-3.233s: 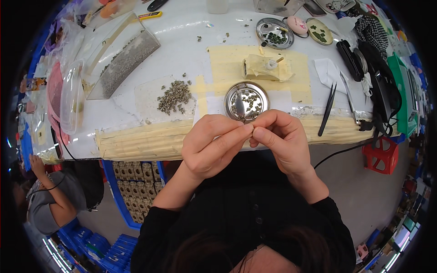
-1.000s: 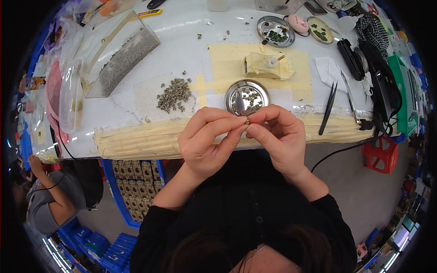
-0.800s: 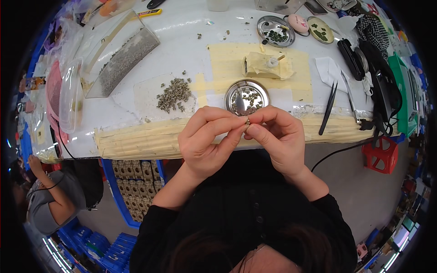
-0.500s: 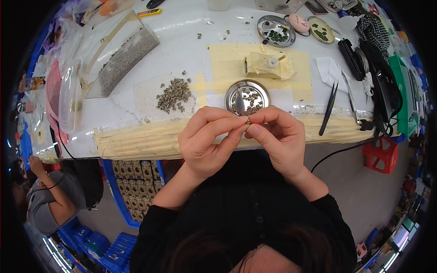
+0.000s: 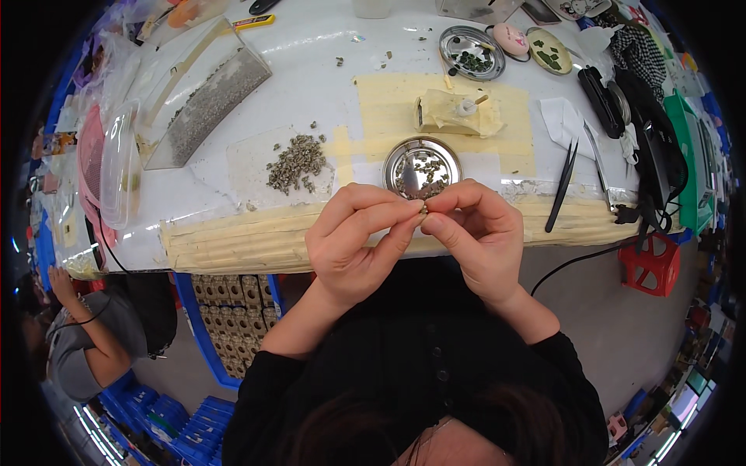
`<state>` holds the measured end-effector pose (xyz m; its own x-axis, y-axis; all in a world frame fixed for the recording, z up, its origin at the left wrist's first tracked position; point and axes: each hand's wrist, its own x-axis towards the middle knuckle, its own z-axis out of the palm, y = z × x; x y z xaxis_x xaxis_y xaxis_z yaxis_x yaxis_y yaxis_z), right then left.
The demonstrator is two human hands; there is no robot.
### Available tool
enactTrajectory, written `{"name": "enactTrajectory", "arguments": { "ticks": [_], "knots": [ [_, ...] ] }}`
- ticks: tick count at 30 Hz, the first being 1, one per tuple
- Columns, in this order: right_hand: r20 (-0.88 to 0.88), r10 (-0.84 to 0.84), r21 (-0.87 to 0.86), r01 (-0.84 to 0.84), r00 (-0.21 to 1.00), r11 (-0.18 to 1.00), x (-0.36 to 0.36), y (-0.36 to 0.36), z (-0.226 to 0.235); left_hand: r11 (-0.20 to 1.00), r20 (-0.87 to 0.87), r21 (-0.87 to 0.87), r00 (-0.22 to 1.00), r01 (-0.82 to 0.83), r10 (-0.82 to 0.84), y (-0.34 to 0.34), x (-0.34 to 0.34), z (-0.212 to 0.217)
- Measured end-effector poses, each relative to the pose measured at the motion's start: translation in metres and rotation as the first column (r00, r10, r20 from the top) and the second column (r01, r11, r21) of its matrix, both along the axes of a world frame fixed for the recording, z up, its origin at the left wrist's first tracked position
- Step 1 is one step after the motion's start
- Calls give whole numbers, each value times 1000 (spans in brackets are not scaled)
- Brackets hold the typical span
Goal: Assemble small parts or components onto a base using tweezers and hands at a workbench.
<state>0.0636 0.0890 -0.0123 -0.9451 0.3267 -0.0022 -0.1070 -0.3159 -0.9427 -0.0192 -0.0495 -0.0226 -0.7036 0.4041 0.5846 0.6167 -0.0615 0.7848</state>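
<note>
Evidently midway: both hands, left hand (image 5: pixel 353 241) and right hand (image 5: pixel 474 233), pinch one small part (image 5: pixel 423 208) between their fingers above the tabletop (image 5: pixel 326 101) edge; a loose pile (image 5: pixel 297 161) remains, the round metal dish (image 5: pixel 422 166) holds some.

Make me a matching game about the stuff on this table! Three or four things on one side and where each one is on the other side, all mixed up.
Things:
1. small part
2. round metal dish
3. loose pile of small parts
4. black tweezers

Places:
A. on the table, right of the right hand
B. pinched between the fingertips of both hands
C. on the clear sheet, left of the dish
D. just behind the fingertips, with small parts in it

Pairs: 1-B, 2-D, 3-C, 4-A. The left hand shares the pinch.
</note>
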Motion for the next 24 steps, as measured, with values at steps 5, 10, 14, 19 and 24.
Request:
{"name": "enactTrajectory", "arguments": {
  "ticks": [5, 10, 14, 19, 24],
  "knots": [
    [10, 5, -20, -5, 1000, 1000, 0, 0, 1, 1000, 14, -6, 1000, 3, -3, 0, 0, 0],
    [11, -23, 30, 23, 1000, 999, 0, 1, 4, 1000, 40, 13, 999, -1, 0, 0, 1, -1],
    [-50, -124, 42, 126, 991, 991, 2, 18, 3, 995, 47, -89, 998, -36, 40, 0, -1, 3],
    [-70, -219, 109, 225, 973, 968, 5, 34, 3, 954, -12, -288, 996, -86, 86, 4, -6, 0],
    [-47, -163, 134, 168, 985, 977, 6, 29, 2, 927, -78, -345, 989, -147, 128, 12, -8, -5]
  ]
}}
